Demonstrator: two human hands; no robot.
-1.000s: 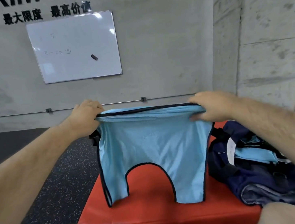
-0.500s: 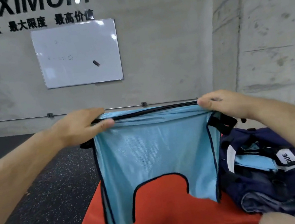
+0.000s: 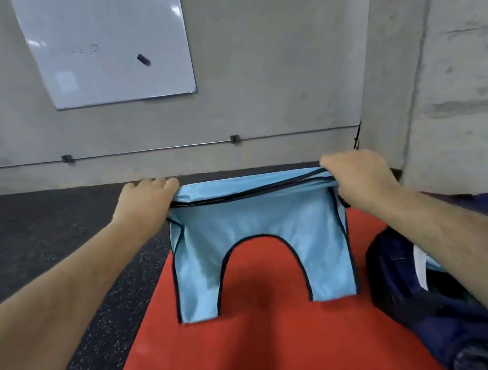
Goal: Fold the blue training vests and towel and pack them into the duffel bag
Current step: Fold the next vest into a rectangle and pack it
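Red pad (image 3: 260,355), apparently vinyl, speckled floor (image 3: 41,244), concrete wall (image 3: 267,71), left hand (image 3: 144,202) and right hand (image 3: 357,178) gripping vest (image 3: 259,239)

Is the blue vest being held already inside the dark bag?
No, the left hand and right hand grip the vest by its top edge over the red mat, beside the duffel bag.

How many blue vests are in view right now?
2. One vest hangs over the red mat, its top edge gripped by left hand and right hand. A light-blue sliver inside the duffel bag looks like a second; more may be hidden there.
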